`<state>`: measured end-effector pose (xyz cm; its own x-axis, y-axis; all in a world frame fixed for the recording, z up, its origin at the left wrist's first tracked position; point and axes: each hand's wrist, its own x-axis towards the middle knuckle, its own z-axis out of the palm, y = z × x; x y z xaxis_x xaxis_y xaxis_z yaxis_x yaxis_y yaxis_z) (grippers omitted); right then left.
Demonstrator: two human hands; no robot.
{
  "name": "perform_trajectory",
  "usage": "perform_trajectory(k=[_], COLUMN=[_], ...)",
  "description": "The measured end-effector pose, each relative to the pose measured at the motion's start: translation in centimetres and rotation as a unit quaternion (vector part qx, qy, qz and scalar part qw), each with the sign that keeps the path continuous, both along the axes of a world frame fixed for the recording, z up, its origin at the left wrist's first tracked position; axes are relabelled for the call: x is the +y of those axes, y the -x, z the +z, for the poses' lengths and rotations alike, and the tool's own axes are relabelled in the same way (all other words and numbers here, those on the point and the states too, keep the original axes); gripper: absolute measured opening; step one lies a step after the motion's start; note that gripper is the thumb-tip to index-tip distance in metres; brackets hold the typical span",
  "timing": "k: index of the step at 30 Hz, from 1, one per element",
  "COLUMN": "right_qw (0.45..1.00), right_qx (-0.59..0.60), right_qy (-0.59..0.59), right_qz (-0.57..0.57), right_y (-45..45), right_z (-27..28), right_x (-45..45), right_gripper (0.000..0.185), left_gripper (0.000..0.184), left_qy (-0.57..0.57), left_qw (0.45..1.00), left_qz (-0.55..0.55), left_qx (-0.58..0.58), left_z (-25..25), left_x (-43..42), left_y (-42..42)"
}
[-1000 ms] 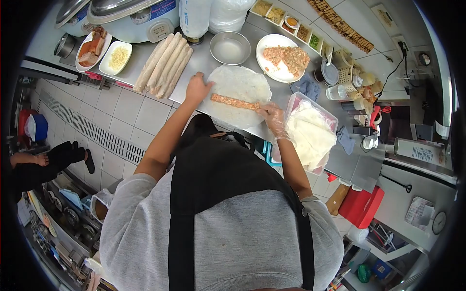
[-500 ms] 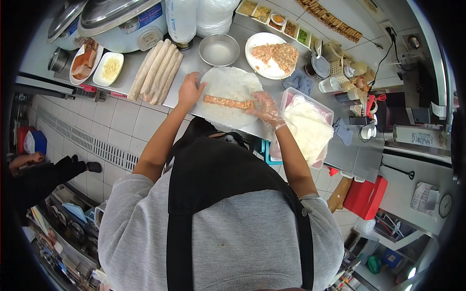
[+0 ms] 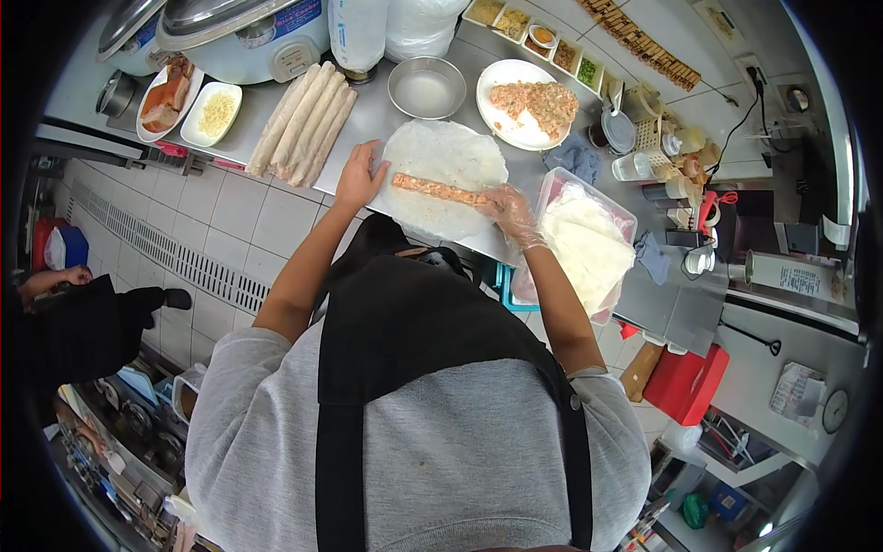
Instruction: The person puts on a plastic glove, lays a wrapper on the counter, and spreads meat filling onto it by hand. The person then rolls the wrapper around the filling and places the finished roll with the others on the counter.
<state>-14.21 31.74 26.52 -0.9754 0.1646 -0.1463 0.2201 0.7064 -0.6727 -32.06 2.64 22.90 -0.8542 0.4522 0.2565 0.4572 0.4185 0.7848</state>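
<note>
A round, thin white wrapper (image 3: 441, 152) lies on the steel counter, with a strip of orange-pink filling (image 3: 432, 189) across it. My left hand (image 3: 360, 177) is bare and rests at the wrapper's left edge, thumb apart from the fingers, holding nothing. My right hand (image 3: 509, 210), in a clear plastic glove, has its fingers together at the right end of the filling strip. A white plate (image 3: 517, 134) with more filling stands behind. Right of my right hand, a plastic tub (image 3: 628, 219) holds a stack of pale wrappers (image 3: 584, 244).
Several long rolls (image 3: 302, 124) lie at the left, beside a dish of shredded food (image 3: 217, 114). A metal bowl (image 3: 427, 88) stands behind the wrapper, a blue cloth (image 3: 575, 161) behind the tub. Another person (image 3: 87, 322) is at the far left.
My right hand's fingers spread at the filling's end half a second ago and have since drawn together there. My left hand stays by the wrapper's left edge. The view has shifted slightly.
</note>
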Motion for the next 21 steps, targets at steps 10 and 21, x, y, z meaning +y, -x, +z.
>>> perform_trajectory(k=[10, 21], right_qw=[0.987, 0.994], right_qx=[0.127, 0.092], right_qy=[0.085, 0.017], right_qz=[-0.045, 0.049], right_y=[0.0, 1.3], right_z=[0.0, 0.0], right_x=[-1.9, -0.4], right_gripper=[0.011, 0.017], left_gripper=[0.05, 0.052], left_qy=[-0.005, -0.011], left_qw=[1.0, 0.999], left_qz=[0.003, 0.003], left_qx=[0.015, 0.031], left_z=[-0.2, -0.4], left_x=[0.1, 0.1], left_y=[0.0, 0.1])
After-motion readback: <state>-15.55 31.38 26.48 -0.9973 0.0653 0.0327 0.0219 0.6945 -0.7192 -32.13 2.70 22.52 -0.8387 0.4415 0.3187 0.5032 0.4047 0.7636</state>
